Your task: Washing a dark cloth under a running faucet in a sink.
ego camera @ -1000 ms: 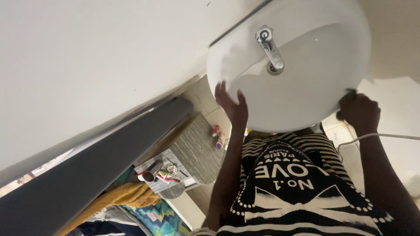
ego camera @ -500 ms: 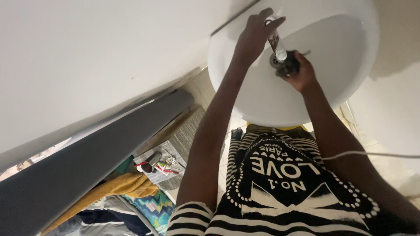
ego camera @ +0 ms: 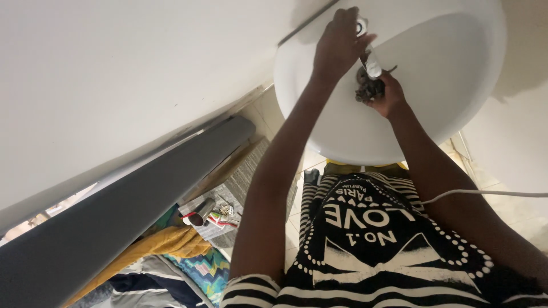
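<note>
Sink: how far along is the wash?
Done: can't tell; the sink bowl looks white, with no suds or water visible. In hand: left hand is on the tap, right hand holds a dark scrubber under the spout. Left: wiping of the bowl isn't visibly under way.

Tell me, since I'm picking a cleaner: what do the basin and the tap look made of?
The wash basin looks like glazed white ceramic: smooth, seamless, softly shiny. The tap, mostly hidden by the left hand, shows a bright mirror-like spout, probably chromed metal. The right hand holds a dark scrubbing pad under the spout; its material is unclear.
</note>
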